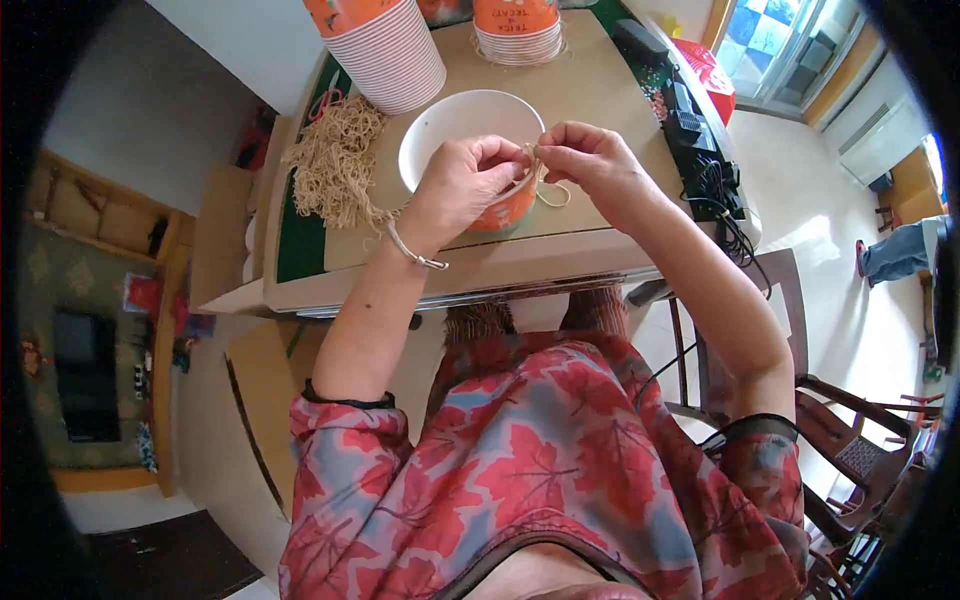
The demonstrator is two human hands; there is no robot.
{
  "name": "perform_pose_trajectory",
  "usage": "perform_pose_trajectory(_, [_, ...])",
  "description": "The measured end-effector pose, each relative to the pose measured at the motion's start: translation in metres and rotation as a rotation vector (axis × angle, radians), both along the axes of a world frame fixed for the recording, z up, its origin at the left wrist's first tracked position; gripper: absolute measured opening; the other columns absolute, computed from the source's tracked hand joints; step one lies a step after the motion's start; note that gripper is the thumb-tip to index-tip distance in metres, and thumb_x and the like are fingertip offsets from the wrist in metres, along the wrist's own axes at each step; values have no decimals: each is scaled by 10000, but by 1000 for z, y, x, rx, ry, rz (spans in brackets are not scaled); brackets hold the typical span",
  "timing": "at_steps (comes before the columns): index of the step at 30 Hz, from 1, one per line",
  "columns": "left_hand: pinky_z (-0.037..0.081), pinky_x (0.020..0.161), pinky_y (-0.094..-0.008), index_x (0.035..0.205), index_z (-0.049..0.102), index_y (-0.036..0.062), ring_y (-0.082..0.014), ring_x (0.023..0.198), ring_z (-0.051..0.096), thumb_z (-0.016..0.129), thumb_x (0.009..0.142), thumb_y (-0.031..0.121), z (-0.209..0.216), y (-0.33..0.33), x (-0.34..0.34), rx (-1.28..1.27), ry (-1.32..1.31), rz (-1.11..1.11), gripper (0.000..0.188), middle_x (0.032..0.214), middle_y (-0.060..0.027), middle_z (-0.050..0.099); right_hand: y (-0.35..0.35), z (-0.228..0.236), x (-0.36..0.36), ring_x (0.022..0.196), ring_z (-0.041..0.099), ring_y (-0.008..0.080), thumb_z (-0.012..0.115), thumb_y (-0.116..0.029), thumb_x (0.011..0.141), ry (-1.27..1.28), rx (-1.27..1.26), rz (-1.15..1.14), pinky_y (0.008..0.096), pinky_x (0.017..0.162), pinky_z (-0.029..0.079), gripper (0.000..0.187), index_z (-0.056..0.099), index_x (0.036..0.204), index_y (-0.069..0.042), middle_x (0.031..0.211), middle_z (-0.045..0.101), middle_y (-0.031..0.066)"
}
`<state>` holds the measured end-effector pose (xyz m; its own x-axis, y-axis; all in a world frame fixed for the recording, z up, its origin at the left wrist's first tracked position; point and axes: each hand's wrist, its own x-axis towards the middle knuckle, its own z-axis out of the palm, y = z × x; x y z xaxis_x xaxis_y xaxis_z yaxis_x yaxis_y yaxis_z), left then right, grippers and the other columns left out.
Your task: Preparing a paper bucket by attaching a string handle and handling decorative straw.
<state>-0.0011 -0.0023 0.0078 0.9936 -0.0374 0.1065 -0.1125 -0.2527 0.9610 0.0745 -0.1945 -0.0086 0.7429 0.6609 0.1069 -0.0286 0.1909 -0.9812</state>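
A tiled room with pale walls surrounds a small bench (600, 85) topped with a tan sheet of cardboard over a green cover. A person in a red leaf-patterned garment sits at its near edge, both forearms reaching up from below.

The left hand (462, 185) wears a thin silver bangle (415, 252) on the wrist, and its fingers are pressed together, pinching a pale elastic cord loop (548, 188) at the rim of a paper bowl (470, 135). The right hand (590, 160) meets it from the other side, its thumb and forefinger pinching the same cord just beside the left fingertips. A slack loop of the cord hangs below the two hands against the cardboard.

The paper bowl, white inside and orange outside, stands near the near edge of the bench at its middle, partly covered by the left hand. A loose heap of tan cords (335, 160) lies at the left edge of the bench. Toward the far edge stand a tall stack of nested paper bowls (385, 50) leaning left, and a shorter stack (517, 30) to its right. Black devices and cables (705, 160) lie along the right edge of the bench. A dark wooden chair (850, 430) stands at the lower right on the floor.
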Motion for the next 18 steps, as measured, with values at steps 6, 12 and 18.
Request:
perform_pose_trajectory(6, [530,816,-225,1058,679,-21,-69,884,624,637,947,33,-3,6,4,0,59,-66,130,983,-24,693,3,-12,3,799,616,93,679,-135,936,216,124,27,232,770,518,112,690,984,-34,907,671,12])
perform_pose_trajectory(12, [521,806,-212,1020,669,-6,-62,873,612,662,940,55,5,0,2,15,86,-62,100,948,-4,673,4,-15,3,807,623,95,690,-140,932,192,115,4,236,767,519,120,709,981,-32,894,684,15])
perform_pose_trajectory(18, [520,769,-210,985,669,8,-51,829,605,677,937,75,2,-2,3,108,61,-22,83,914,9,666,2,-8,-1,819,611,92,690,-145,933,70,45,-20,239,777,501,165,717,1039,-21,911,688,18])
